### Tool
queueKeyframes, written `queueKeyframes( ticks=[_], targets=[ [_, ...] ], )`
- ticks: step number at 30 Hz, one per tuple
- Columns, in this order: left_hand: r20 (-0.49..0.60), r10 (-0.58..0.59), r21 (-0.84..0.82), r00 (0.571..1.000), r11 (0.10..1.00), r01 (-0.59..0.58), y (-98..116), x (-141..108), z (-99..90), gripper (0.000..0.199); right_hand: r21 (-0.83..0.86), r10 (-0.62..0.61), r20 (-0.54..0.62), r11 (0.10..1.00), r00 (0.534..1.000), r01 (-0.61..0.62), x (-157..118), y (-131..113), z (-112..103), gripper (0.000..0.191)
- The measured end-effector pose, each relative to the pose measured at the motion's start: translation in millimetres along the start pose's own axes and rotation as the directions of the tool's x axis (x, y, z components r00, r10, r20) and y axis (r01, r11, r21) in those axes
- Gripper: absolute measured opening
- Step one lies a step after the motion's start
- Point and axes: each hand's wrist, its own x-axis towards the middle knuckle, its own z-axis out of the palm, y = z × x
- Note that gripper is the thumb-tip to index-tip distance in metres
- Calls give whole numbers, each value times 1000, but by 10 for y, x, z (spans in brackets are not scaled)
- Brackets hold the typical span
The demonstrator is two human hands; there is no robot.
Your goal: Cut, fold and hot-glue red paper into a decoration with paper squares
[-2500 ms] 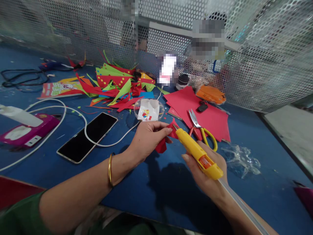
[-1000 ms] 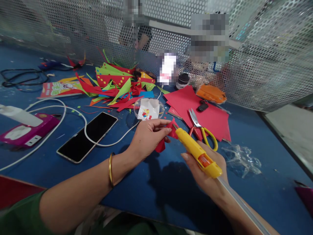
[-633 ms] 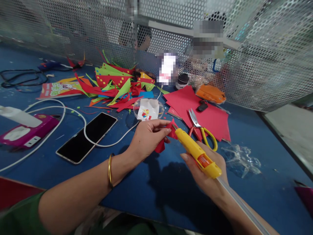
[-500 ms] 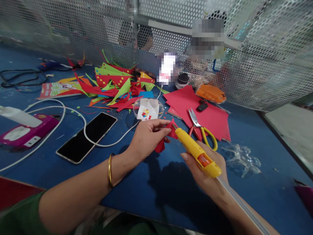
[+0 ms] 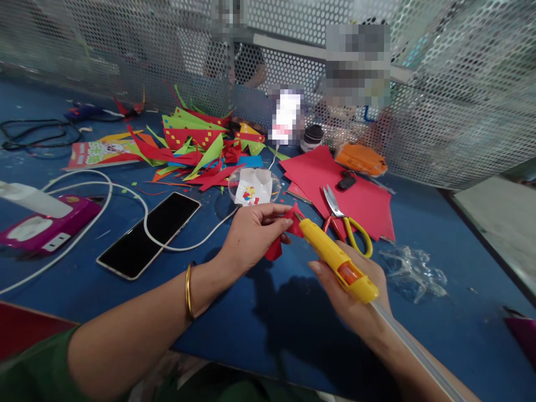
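My left hand (image 5: pixel 255 231) pinches a piece of folded red paper (image 5: pixel 296 222) between thumb and fingers. Part of that paper hangs below the hand. In my right hand (image 5: pixel 355 285) is a yellow glue gun (image 5: pixel 337 257), with a clear glue stick (image 5: pixel 414 352) running out of its back end. The gun's nozzle points at the red paper and seems to touch it. Just beyond the gun lie scissors (image 5: pixel 345 215) with yellow and red handles, partly on a stack of red paper sheets (image 5: pixel 368 209).
Left of my hands lies a phone (image 5: pixel 148 237) under a white cable (image 5: pixel 180 248). A purple power strip (image 5: pixel 62 229) sits farther left. Behind are colourful paper scraps (image 5: pixel 196 139), a clear bowl (image 5: pixel 274 195) and a perforated metal screen (image 5: pixel 146 72). Crumpled clear plastic (image 5: pixel 414 273) lies at right.
Both hands, the paper and the glue gun hold almost the same position. Behind the screen, a person has shifted slightly.
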Motion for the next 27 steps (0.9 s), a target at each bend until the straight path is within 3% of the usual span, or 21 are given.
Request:
queueKeyframes(
  ticks=[27],
  targets=[
    [2,4,-14,1000,1000,-4,2,0,-3,24,22,20,5,1000,1000,-20,5,-25,-18,32]
  ],
)
